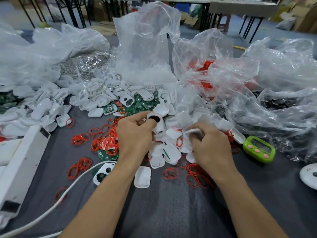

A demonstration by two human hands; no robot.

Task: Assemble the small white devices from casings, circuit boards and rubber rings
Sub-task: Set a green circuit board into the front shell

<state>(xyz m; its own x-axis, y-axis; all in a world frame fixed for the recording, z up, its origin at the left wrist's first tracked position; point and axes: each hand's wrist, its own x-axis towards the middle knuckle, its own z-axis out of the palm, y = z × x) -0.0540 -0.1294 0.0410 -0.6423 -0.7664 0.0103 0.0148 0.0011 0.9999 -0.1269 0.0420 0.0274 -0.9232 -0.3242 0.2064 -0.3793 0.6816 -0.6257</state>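
A single wide-angle head view looks forward and down from close above the left hand (135, 134) and right hand (211, 146); the tabletop (171, 212) fills the frame before and beyond both hands.

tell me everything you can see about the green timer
The green timer is a lime-green plastic box with rounded corners, a grey screen and three pink buttons along its near edge. It lies screen up on the grey table, right of the right hand, which does not touch it. Its digits are too blurred to read.
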